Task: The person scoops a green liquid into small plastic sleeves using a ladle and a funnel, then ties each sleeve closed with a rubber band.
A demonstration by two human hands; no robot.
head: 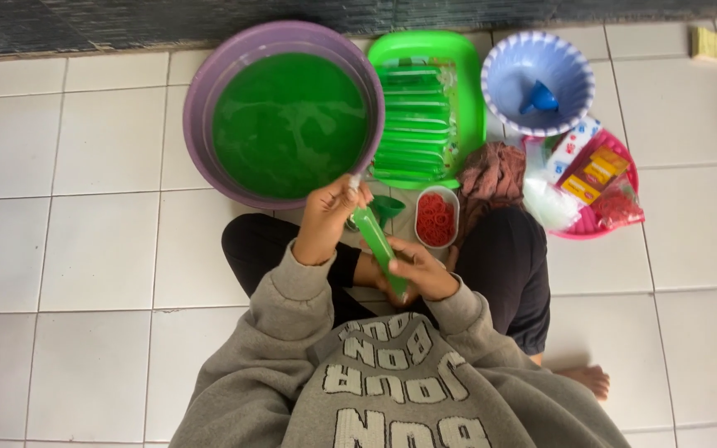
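Observation:
A long thin plastic bag filled with green liquid (375,241) slants between my hands over my lap. My left hand (329,217) pinches its twisted top end near the basin's rim. My right hand (421,270) grips its lower end. A purple basin (201,108) full of green liquid stands in front of me on the tiled floor. Beside it a green tray (466,62) holds several filled green tubes. A small green funnel (387,207) lies just beyond my hands, next to a small white tub of red rubber bands (436,220).
A pale blue bowl (508,83) with a blue funnel inside stands at the back right. A pink tray (599,222) holds packets, boxes and clear plastic bags. A brownish cloth (491,170) lies by my right knee. My bare foot (587,379) rests on the tiles.

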